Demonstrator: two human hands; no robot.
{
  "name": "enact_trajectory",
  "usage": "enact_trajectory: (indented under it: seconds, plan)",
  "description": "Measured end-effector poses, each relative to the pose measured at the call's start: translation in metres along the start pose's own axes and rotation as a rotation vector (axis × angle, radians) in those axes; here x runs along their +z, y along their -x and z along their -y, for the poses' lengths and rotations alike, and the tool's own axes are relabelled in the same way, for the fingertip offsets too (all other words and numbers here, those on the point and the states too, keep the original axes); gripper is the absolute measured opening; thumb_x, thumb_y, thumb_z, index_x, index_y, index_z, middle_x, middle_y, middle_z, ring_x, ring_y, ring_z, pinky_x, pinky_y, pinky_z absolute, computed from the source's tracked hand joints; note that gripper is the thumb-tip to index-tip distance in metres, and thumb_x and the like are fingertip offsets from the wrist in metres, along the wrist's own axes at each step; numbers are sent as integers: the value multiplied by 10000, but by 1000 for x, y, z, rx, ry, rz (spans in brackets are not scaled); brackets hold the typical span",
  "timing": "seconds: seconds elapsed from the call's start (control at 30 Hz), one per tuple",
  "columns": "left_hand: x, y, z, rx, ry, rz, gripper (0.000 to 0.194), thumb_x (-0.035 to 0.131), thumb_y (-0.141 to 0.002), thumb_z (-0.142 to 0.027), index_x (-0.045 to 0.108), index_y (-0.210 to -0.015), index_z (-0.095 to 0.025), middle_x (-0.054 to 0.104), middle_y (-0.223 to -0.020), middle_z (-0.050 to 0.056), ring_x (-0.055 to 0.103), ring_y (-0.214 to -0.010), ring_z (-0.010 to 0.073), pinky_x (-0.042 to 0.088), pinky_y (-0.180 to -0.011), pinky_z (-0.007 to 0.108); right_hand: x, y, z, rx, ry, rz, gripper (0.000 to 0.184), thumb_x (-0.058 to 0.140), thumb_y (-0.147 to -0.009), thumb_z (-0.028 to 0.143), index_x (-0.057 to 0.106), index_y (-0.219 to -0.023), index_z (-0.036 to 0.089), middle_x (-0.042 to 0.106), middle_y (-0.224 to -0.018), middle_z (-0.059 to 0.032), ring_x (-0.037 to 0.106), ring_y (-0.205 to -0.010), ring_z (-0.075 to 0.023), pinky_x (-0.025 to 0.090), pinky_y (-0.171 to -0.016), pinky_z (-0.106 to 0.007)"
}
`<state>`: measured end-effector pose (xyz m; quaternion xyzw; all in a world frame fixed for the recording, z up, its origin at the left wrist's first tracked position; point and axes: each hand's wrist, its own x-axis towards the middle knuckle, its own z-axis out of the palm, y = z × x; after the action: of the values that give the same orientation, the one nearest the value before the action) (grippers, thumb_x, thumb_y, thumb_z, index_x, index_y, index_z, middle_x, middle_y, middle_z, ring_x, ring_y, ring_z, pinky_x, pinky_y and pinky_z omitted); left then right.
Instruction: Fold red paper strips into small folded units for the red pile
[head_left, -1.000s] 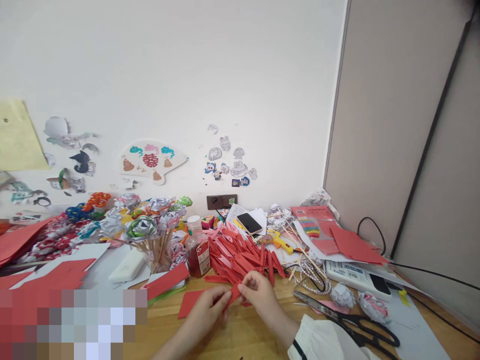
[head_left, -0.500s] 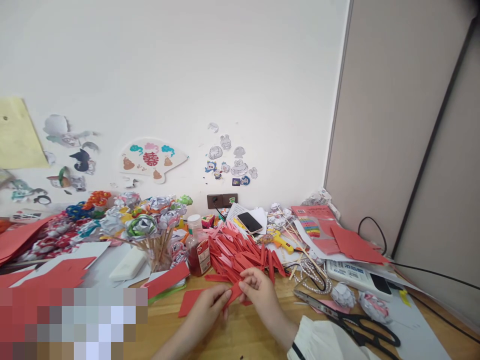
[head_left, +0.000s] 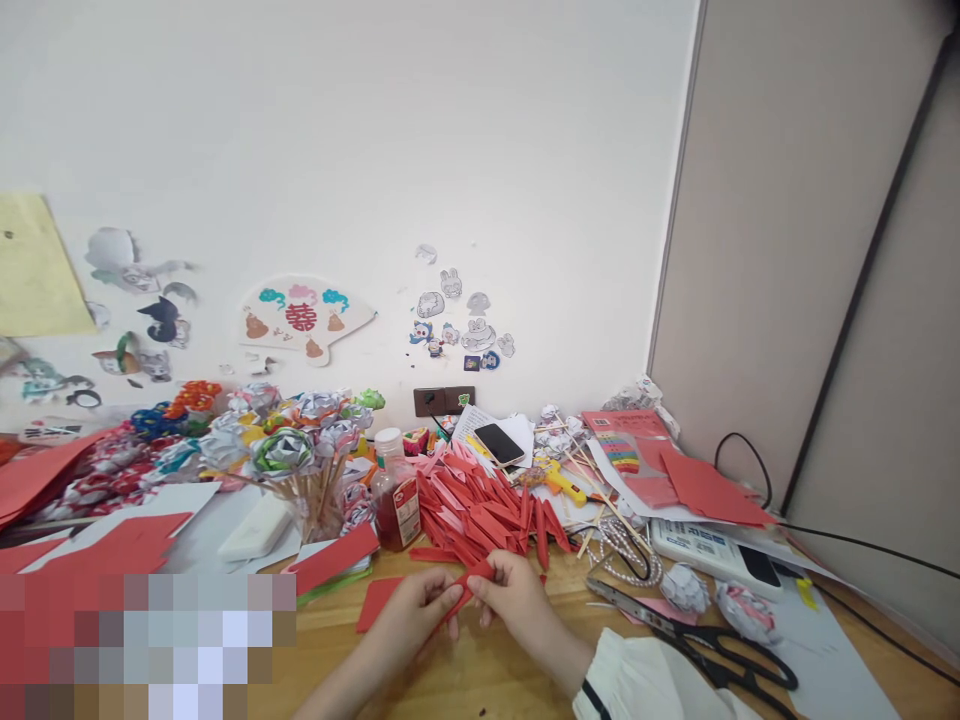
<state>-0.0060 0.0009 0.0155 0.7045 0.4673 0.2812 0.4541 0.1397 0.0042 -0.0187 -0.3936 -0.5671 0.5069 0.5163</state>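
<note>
A small strip of red paper (head_left: 466, 590) is pinched between both hands above the wooden table. My left hand (head_left: 421, 606) grips its left end, thumb on top, and my right hand (head_left: 511, 596) has closed on the other end. Part of the strip is hidden by the fingers. Just beyond the hands lies a heap of folded red paper pieces (head_left: 480, 505). Beside my left wrist a flat red paper square (head_left: 375, 603) rests on the table.
Black-handled scissors (head_left: 697, 640) lie right of my right sleeve, near crumpled paper balls (head_left: 684, 588). A bottle of red liquid (head_left: 394, 500) and a cup of wooden sticks (head_left: 311, 510) stand left of the heap. A yellow glue gun (head_left: 564, 483) and a phone (head_left: 499, 444) lie behind it.
My right hand has shifted slightly down, and its raised fingers have curled in around the red paper. My left hand stays nearly in place, still holding the strip.
</note>
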Motion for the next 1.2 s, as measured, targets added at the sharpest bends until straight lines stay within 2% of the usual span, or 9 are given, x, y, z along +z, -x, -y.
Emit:
enact_trajectory:
  seconds: [0.1, 0.27, 0.4, 0.67, 0.77, 0.87, 1.03, 1.13, 1.2]
  plan:
    - [-9, -2, -1, -13, 35, -44, 346, 534, -606, -498, 457, -578, -161, 553, -477, -36, 327, -349, 52, 223, -364, 171, -4, -1, 4, -16, -12, -51, 349, 585, -624, 463, 433, -585, 151, 481, -462, 50, 454, -357, -69, 346, -375, -177]
    - [-20, -7, 0, -12, 95, -165, 367, 646, -478, -470, 480, -549, -151, 506, -469, -58, 424, -441, 72, 288, -434, 171, -11, -2, 15, -64, -32, -137, 345, 582, -637, 454, 412, -574, 160, 487, -464, 50, 463, -364, -75, 361, -392, -187]
    - [-18, -6, 0, -25, 88, -86, 392, 652, -478, -470, 529, -636, -133, 494, -471, -63, 389, -422, 65, 258, -411, 168, -14, -2, 18, -100, -28, -144, 328, 581, -651, 432, 405, -581, 163, 477, -451, 55, 461, -365, -74, 356, -392, -182]
    - [-8, 1, -6, 17, 44, -19, 376, 555, -599, -498, 525, -557, -125, 488, -466, -50, 327, -381, 49, 235, -386, 172, -8, 1, 12, -39, -157, -72, 311, 610, -635, 404, 428, -617, 153, 522, -517, 36, 475, -384, -66, 365, -403, -182]
    - [-8, 0, -4, 72, 33, -14, 360, 550, -624, -476, 540, -571, -120, 520, -490, -30, 372, -415, 63, 258, -409, 174, 1, 5, 10, 30, -283, 57, 325, 638, -604, 407, 502, -712, 133, 547, -558, 20, 474, -396, -64, 374, -416, -188]
    - [-7, 0, -3, 95, 14, -4, 363, 549, -629, -474, 545, -562, -118, 537, -500, -16, 399, -441, 74, 268, -419, 175, 7, 7, 10, 35, -280, 163, 337, 621, -609, 435, 545, -628, 107, 550, -520, -4, 478, -406, -72, 363, -415, -187]
    - [-9, 2, -6, 29, 26, -32, 392, 554, -596, -514, 530, -550, -125, 517, -459, -38, 317, -368, 44, 210, -370, 166, -7, 1, 16, 34, -282, -85, 311, 639, -599, 410, 513, -615, 126, 574, -542, -5, 483, -390, -74, 368, -411, -189]
    - [-12, 0, -5, 9, 47, -39, 406, 553, -582, -533, 520, -570, -129, 514, -446, -46, 281, -336, 33, 197, -343, 164, -18, -1, 18, 24, -333, -153, 315, 635, -603, 417, 513, -621, 127, 566, -548, 2, 477, -399, -66, 386, -432, -190]
    - [-13, -3, -1, -5, 75, -64, 412, 545, -583, -544, 511, -606, -134, 531, -461, -44, 286, -319, 31, 208, -324, 162, -17, 0, 17, 31, -368, -134, 319, 608, -628, 434, 521, -657, 129, 559, -556, 8, 479, -401, -66, 391, -434, -194]
